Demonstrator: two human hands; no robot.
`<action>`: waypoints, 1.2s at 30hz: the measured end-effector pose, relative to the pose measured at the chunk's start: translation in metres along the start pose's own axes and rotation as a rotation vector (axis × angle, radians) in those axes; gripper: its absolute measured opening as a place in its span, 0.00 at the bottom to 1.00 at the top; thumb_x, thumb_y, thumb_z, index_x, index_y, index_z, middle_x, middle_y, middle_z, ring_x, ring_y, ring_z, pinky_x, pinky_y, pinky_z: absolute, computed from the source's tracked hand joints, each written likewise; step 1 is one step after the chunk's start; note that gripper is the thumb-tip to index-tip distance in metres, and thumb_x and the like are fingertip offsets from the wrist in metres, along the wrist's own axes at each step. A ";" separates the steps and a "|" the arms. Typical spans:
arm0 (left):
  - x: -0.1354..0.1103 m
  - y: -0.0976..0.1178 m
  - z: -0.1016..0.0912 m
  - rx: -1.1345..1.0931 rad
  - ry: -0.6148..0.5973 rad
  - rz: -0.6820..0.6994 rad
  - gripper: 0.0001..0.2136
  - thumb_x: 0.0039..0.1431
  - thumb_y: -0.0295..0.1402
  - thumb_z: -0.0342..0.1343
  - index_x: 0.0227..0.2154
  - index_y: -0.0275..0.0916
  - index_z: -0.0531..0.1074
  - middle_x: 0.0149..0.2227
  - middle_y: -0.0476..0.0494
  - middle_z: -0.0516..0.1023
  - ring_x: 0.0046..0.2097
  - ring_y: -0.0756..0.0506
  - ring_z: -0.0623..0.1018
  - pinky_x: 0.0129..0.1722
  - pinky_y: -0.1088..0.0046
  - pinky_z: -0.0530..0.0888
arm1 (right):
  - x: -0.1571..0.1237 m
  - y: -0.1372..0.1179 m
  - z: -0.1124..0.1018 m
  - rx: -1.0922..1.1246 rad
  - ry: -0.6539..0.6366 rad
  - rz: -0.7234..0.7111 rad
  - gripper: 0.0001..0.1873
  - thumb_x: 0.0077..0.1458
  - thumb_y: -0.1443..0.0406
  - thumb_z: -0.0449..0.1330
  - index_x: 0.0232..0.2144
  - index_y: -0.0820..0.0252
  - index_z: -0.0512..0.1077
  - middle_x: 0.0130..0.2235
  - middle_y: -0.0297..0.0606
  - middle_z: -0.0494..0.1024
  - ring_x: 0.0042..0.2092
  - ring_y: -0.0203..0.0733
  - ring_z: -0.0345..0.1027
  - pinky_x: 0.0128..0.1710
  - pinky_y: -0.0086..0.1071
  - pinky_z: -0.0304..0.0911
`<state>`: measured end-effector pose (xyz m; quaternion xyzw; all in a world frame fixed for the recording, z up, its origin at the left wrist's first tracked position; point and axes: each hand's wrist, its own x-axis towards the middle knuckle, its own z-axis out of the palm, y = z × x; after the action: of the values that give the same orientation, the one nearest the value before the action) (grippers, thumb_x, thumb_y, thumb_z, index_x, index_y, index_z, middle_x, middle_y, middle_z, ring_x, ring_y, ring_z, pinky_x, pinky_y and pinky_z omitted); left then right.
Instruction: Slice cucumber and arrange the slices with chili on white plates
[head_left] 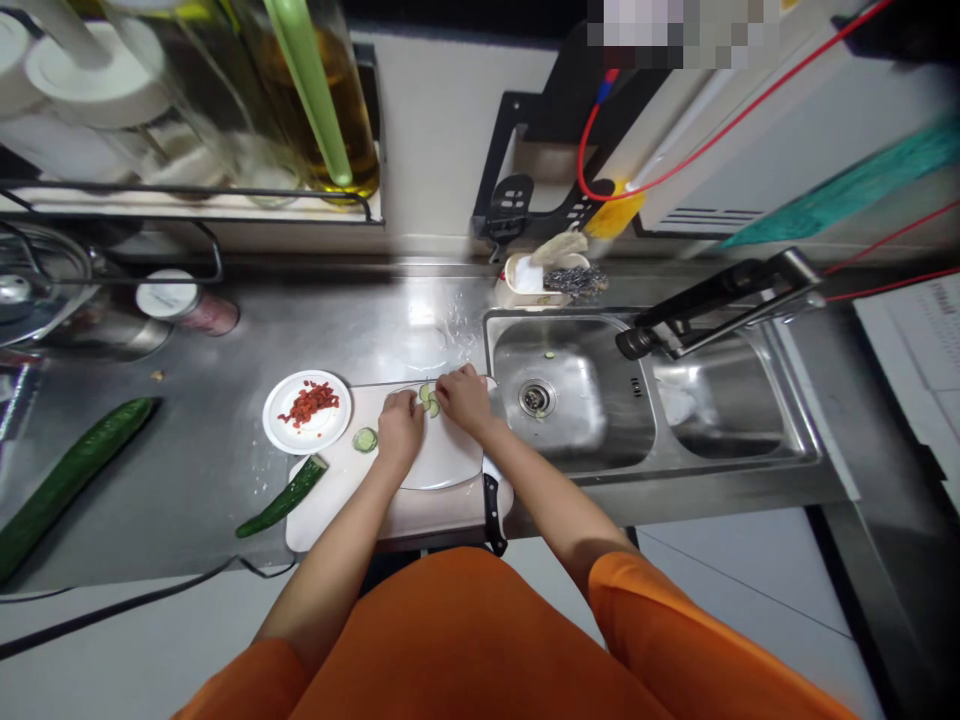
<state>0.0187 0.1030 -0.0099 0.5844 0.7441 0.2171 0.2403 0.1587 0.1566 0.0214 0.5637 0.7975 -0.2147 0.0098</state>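
My left hand point(399, 428) and my right hand point(465, 398) meet over a white plate point(442, 462) that lies on a white cutting board point(334, 500). Both pinch thin green cucumber slices point(429, 399) at the plate's far rim. One loose cucumber slice point(364, 439) lies on the board just left of my left hand. A cut half cucumber point(283, 497) rests across the board's left edge. A black-handled knife point(492, 512) lies at the board's right edge, near my right forearm.
A small white plate of chopped red bits point(307, 411) sits left of the board. A whole cucumber point(64, 480) lies far left on the steel counter. A double sink point(577, 400) with a black faucet point(712, 300) is to the right. Bottles stand on a rack point(225, 200) behind.
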 end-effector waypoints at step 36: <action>-0.058 -0.056 -0.070 0.255 0.017 -0.231 0.12 0.55 0.37 0.51 0.41 0.41 0.73 0.42 0.38 0.73 0.37 0.42 0.74 0.37 0.67 0.68 | -0.106 -0.033 0.028 0.174 -0.058 0.123 0.10 0.59 0.65 0.52 0.32 0.55 0.73 0.35 0.37 0.75 0.46 0.44 0.58 0.36 0.33 0.49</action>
<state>-0.0554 0.0312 0.0177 0.5188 0.8298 0.0965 0.1813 0.1614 0.0430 0.0342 0.6039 0.7391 -0.2984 -0.0030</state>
